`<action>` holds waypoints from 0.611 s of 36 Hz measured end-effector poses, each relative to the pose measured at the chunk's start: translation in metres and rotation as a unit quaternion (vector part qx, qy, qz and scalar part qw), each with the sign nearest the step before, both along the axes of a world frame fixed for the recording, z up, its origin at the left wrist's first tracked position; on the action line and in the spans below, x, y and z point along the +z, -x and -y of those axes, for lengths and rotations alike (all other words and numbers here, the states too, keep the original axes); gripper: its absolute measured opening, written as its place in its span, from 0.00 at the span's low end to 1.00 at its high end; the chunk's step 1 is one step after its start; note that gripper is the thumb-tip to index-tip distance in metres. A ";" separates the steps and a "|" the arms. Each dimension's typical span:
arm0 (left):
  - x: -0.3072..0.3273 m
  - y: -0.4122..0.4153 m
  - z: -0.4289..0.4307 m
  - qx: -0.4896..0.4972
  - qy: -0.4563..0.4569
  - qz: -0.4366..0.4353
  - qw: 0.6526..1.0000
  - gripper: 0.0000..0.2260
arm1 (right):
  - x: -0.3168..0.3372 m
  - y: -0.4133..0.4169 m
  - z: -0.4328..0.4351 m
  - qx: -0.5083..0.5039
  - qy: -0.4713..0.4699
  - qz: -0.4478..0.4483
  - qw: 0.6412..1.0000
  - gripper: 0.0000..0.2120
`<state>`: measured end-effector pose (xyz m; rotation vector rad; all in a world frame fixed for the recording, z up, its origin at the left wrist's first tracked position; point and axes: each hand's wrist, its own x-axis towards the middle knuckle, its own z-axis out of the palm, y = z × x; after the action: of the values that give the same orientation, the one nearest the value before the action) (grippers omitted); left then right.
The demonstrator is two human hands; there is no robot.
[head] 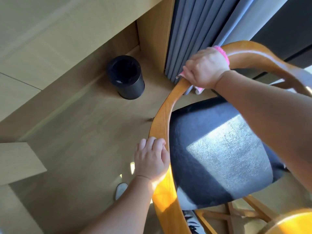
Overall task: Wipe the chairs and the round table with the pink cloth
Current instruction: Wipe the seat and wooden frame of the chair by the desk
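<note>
A wooden chair with a curved orange-brown back rail [166,105] and a dark blue cushioned seat [217,149] fills the right half of the head view. My right hand [205,69] is closed around the top of the rail, pressing the pink cloth [221,52] against the wood. Only pink edges show, above the knuckles and below the palm. My left hand [151,158] grips the same rail lower down, on its left side. The round table is out of view.
A black cylindrical bin [125,76] stands on the wooden floor at the left. Grey curtains [194,34] hang behind the chair beside a wooden panel [154,31]. Part of a second wooden piece [290,222] shows at the bottom right. A white slipper [120,190] is near my left arm.
</note>
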<state>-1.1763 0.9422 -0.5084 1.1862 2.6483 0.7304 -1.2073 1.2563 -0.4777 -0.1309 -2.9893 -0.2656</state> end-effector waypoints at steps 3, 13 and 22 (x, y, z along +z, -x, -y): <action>0.002 0.001 -0.001 -0.010 0.019 -0.007 1.000 0.08 | 0.005 -0.001 -0.006 -0.029 0.006 0.005 1.000 0.25; 0.014 0.046 -0.089 -0.019 0.060 -0.009 0.998 0.16 | 0.015 -0.006 -0.014 0.071 0.019 0.056 0.996 0.27; -0.004 0.072 -0.156 -0.062 0.096 -0.002 0.993 0.24 | 0.019 -0.028 -0.060 0.029 0.025 0.004 0.999 0.24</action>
<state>-1.2481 1.0983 -0.5126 1.2841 2.5518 0.4413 -1.1789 1.3160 -0.4585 -0.0477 -3.0039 -0.1846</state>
